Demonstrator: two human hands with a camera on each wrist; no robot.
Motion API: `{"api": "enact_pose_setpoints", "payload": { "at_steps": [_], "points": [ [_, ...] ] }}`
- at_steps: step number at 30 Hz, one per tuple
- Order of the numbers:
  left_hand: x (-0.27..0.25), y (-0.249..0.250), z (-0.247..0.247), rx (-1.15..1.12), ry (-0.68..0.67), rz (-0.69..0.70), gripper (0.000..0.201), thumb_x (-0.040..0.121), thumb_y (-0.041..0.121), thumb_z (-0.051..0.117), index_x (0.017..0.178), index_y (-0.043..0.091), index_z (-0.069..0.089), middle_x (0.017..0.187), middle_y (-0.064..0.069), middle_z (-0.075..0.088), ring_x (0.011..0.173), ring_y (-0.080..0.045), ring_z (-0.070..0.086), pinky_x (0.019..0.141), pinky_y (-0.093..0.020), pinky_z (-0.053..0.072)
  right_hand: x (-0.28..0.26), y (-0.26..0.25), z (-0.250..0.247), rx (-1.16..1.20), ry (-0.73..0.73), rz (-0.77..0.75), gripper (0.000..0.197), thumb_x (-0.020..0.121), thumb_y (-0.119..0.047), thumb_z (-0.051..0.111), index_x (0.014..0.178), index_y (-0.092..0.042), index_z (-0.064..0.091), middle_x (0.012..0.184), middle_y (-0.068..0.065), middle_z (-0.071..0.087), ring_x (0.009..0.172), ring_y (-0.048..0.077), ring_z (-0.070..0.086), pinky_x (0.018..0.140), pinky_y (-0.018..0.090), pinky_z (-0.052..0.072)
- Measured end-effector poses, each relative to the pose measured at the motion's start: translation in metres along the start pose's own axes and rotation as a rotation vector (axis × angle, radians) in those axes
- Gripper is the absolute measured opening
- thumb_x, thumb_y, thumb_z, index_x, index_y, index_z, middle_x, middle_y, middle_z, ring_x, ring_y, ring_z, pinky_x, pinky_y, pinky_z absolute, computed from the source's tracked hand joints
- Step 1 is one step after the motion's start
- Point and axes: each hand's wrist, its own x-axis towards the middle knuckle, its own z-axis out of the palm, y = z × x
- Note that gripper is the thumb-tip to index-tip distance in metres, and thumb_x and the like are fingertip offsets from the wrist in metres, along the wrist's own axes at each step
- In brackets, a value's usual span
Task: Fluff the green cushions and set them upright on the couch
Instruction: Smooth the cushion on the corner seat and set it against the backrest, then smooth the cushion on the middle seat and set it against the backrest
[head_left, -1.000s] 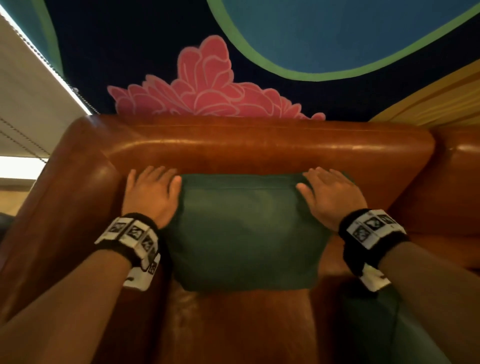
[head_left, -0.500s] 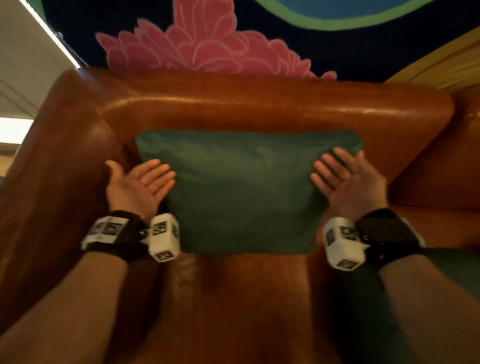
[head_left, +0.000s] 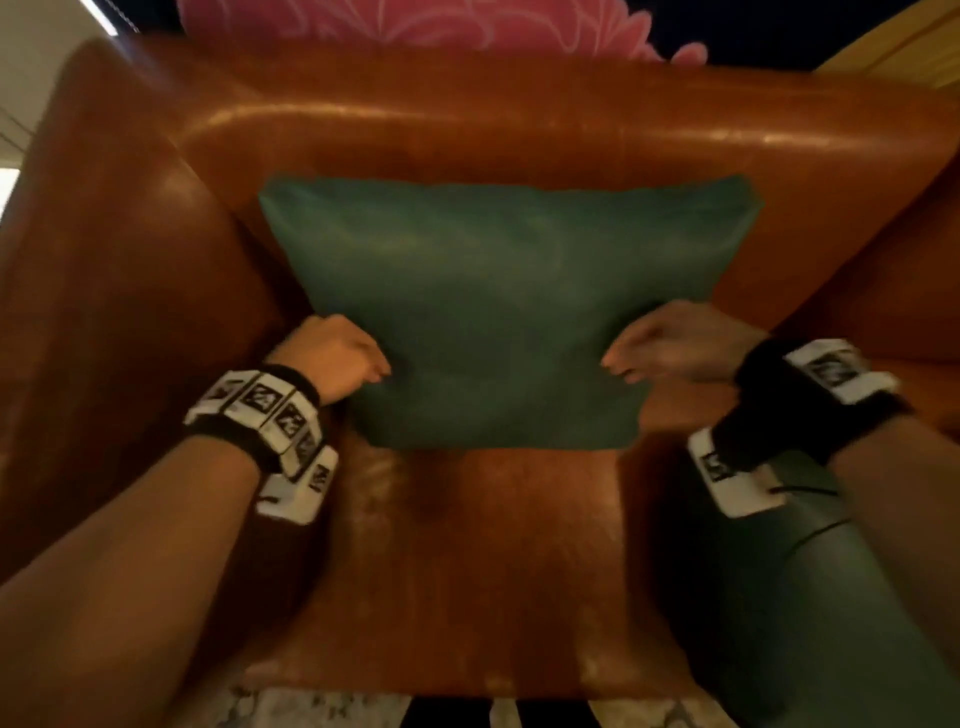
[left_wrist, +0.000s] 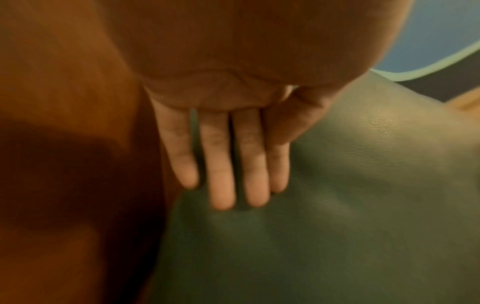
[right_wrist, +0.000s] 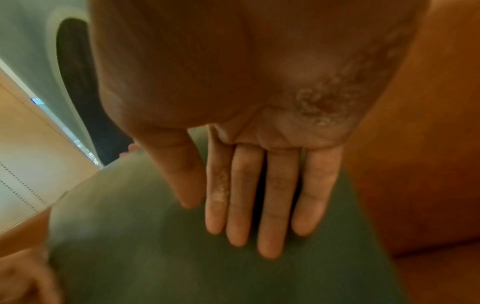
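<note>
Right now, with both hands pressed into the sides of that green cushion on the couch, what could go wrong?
The left hand and right hand press the green cushion with straight fingers, gripping nothing, so it could slump forward off the couch backrest once they let go. Squeezing only the lower sides may leave it lopsided. A second green cushion lies under the right forearm and might get knocked.

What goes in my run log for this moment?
cushion: upright on couch | left hand, right hand: fingers straight, pressing its sides
</note>
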Motion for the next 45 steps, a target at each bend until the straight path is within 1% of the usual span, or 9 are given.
{"api": "enact_pose_setpoints", "payload": {
  "at_steps": [2, 8, 12, 14, 18, 22, 29, 33, 45],
  "points": [
    [-0.026, -0.001, 0.005, 0.457, 0.174, -0.004, 0.028, 0.071, 0.032, 0.047, 0.083, 0.032, 0.073, 0.097, -0.002, 0.07, 0.094, -0.032, 0.065, 0.086, -0.035, 0.052, -0.017, -0.001, 0.011, -0.06, -0.011, -0.051, 0.014, 0.077, -0.02, 0.071, 0.071, -0.032, 0.076, 0.083, 0.001, 0.076, 0.085, 0.017, 0.071, 0.09, 0.043, 0.054],
    [-0.009, 0.045, 0.123, 0.452, -0.316, 0.156, 0.031, 0.091, 0.024, 0.048, 0.114, 0.014, 0.066, 0.127, -0.01, 0.061, 0.117, -0.026, 0.056, 0.095, -0.031, 0.045, 0.036, -0.034, 0.155, -0.644, -0.5, -0.063, 0.038, 0.089, -0.029, 0.056, 0.125, -0.019, 0.059, 0.133, 0.004, 0.057, 0.118, 0.022, 0.055, 0.1, 0.033, 0.044],
    [0.035, 0.006, 0.121, 0.511, -0.294, 0.025, 0.038, 0.098, 0.026, 0.044, 0.134, 0.017, 0.053, 0.147, -0.005, 0.044, 0.137, -0.024, 0.038, 0.115, -0.035, 0.026, 0.11, 0.067, 0.136, -0.846, -0.662, 0.055, 0.062, 0.077, -0.046, 0.071, 0.128, -0.063, 0.038, 0.147, -0.017, 0.032, 0.133, 0.012, 0.034, 0.115, 0.036, 0.024],
    [0.063, -0.04, 0.123, 0.661, -0.296, -0.029, 0.039, 0.097, 0.029, 0.045, 0.135, 0.023, 0.051, 0.148, -0.004, 0.043, 0.134, -0.025, 0.042, 0.113, -0.039, 0.032, 0.144, 0.133, 0.121, -0.887, -0.581, 0.167, 0.061, 0.056, -0.065, 0.074, 0.102, -0.081, 0.037, 0.14, -0.024, 0.042, 0.128, 0.013, 0.044, 0.11, 0.043, 0.034],
    [0.06, -0.071, 0.113, 0.771, -0.251, -0.183, 0.04, 0.092, 0.025, 0.043, 0.129, 0.018, 0.054, 0.139, -0.007, 0.051, 0.127, -0.029, 0.048, 0.105, -0.041, 0.04, 0.076, 0.111, 0.102, -0.787, -0.356, 0.343, 0.054, 0.087, -0.033, 0.059, 0.138, -0.027, 0.046, 0.142, 0.008, 0.047, 0.129, 0.028, 0.047, 0.105, 0.039, 0.04],
    [0.024, -0.082, 0.109, 0.587, -0.161, -0.293, 0.057, 0.078, 0.04, 0.035, 0.125, 0.015, 0.056, 0.137, -0.012, 0.051, 0.121, -0.032, 0.051, 0.104, -0.04, 0.042, 0.017, 0.108, 0.102, -0.621, 0.004, 0.394, 0.044, 0.078, -0.036, 0.05, 0.12, -0.025, 0.056, 0.125, 0.01, 0.059, 0.106, 0.033, 0.061, 0.086, 0.037, 0.051],
    [-0.046, -0.102, 0.149, 0.326, -0.22, -0.278, 0.032, 0.094, 0.015, 0.045, 0.12, 0.02, 0.062, 0.134, -0.007, 0.055, 0.121, -0.026, 0.052, 0.107, -0.035, 0.038, -0.081, 0.103, 0.145, -0.32, -0.188, 0.267, 0.034, 0.085, -0.018, 0.048, 0.112, -0.024, 0.068, 0.127, 0.003, 0.062, 0.117, 0.028, 0.055, 0.103, 0.033, 0.042],
    [-0.081, -0.112, 0.191, 0.115, -0.254, -0.336, 0.025, 0.087, 0.007, 0.052, 0.091, 0.027, 0.067, 0.116, -0.013, 0.066, 0.106, -0.033, 0.061, 0.096, -0.041, 0.049, -0.129, 0.129, 0.175, -0.131, -0.151, 0.247, 0.021, 0.088, -0.024, 0.05, 0.1, -0.033, 0.065, 0.108, -0.001, 0.069, 0.105, 0.023, 0.061, 0.09, 0.031, 0.05],
    [-0.092, 0.113, 0.322, 0.195, -0.214, -0.161, 0.027, 0.097, 0.022, 0.045, 0.116, 0.013, 0.062, 0.12, 0.0, 0.058, 0.118, -0.022, 0.053, 0.09, -0.021, 0.036, -0.212, 0.278, 0.07, -0.193, 0.159, 0.007, 0.033, 0.087, -0.039, 0.05, 0.115, -0.028, 0.064, 0.122, 0.0, 0.065, 0.109, 0.024, 0.062, 0.095, 0.029, 0.046]
  ]
}}
